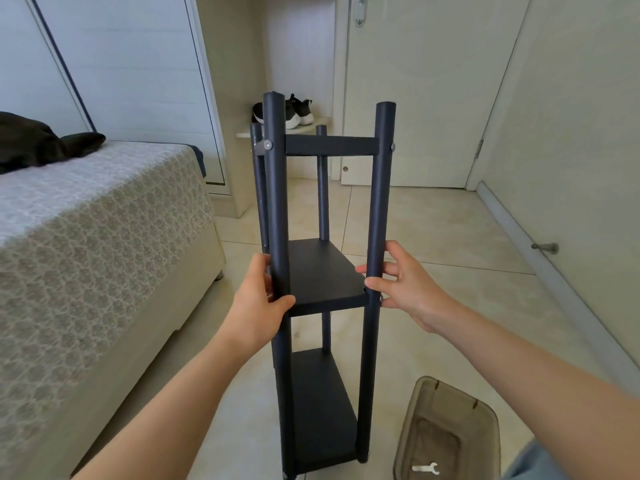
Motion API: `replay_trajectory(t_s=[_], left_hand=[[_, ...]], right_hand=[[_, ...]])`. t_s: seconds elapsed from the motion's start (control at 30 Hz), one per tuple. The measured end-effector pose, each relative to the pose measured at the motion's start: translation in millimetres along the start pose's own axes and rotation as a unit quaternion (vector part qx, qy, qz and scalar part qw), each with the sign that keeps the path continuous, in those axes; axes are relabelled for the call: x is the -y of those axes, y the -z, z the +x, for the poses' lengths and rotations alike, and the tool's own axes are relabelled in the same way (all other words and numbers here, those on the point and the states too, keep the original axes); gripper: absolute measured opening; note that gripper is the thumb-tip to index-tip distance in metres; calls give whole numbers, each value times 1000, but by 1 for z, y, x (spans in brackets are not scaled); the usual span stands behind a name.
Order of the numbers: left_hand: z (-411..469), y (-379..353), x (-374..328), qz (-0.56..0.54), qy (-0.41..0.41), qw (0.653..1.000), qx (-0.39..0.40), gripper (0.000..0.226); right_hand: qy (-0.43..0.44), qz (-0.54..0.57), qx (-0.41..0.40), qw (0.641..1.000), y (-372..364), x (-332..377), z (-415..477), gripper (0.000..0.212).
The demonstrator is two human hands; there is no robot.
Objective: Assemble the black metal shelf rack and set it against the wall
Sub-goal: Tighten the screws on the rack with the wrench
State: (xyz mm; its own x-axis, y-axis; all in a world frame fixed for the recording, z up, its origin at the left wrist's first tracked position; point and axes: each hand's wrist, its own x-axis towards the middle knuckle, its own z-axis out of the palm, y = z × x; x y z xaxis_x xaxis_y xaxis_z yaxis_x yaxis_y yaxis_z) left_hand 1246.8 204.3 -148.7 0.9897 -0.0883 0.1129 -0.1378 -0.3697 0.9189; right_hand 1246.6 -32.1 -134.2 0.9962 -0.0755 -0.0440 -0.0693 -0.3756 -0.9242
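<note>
Rack: the black shelf rack is held upright.
Left hand: wrapped around the near left post.
Right hand: near right post pinched by curled fingers.

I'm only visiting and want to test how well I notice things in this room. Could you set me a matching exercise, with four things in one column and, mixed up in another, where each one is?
Things:
1. shelf rack
2. wrench
3. shoes
4. dark cloth

Places:
A. lying on the bed
B. in the brown tray on the floor
C. gripped by the left hand and right hand
D. on the pale ledge at the back

Pairs: 1-C, 2-B, 3-D, 4-A
</note>
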Motion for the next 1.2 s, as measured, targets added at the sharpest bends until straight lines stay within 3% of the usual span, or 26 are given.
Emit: replay_trajectory(t_s=[0.13,0.27,0.43,0.53,0.7,0.87,1.07,1.2], left_hand=[[-4,-6,4,3,4,1000,11,53],[-11,-21,5,-8,2,999,34,50],[-13,-54,-2,8,-12,1000,23,48],[-13,-71,-5,11,-15,1000,11,46],[-10,-98,-13,3,-32,999,6,43],[-11,-124,-20,19,-51,998,31,44],[-3,-113,-24,45,-38,995,78,46],[26,-71,-25,55,-2,998,8,36]], right_hand=[[-4,-32,0,999,0,0,1,49],[-18,-70,-50,996,2,-3,1,38],[-61,-29,-150,986,21,7,4,51],[8,-48,-198,979,30,21,-7,41],[99,33,-115,988,20,49,-29,29],[147,2,-141,979,17,60,-29,33],[142,18,-146,979,31,59,-27,33],[130,30,-145,980,42,58,-26,30]])
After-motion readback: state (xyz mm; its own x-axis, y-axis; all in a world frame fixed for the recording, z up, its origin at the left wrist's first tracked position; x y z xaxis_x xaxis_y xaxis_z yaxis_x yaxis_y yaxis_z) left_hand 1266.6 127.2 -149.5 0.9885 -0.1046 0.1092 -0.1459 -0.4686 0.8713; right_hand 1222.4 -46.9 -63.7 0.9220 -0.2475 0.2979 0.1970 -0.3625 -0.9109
